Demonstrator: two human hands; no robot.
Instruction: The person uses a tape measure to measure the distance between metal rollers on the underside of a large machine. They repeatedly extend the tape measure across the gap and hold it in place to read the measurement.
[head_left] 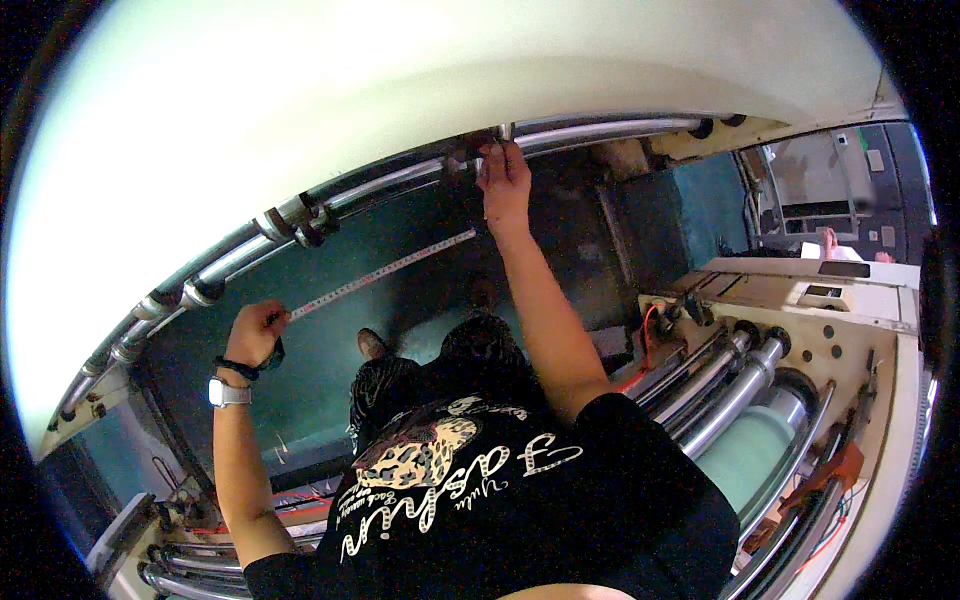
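Observation:
My left hand point(256, 336), with a dark band and a white watch at its wrist, is closed around a tape measure. Its case is mostly hidden in my fingers. The pale marked blade of the tape measure point(385, 270) stretches out to the right, and its free end stops short of my right hand. Raised toward the far side, my right hand point(507, 185) pinches at a fitting on the metal rods point(610, 129); the fingers hide what exactly they hold. A small bright metal post point(506, 131) stands just beyond the fingertips.
A large pale curved surface point(400, 70) covers the far side above the rods. Several metal collars point(270, 224) sit along the rods at left. More shiny rollers point(735, 390) and a pale green roll point(745, 450) lie at right. Below is a greenish floor point(310, 385).

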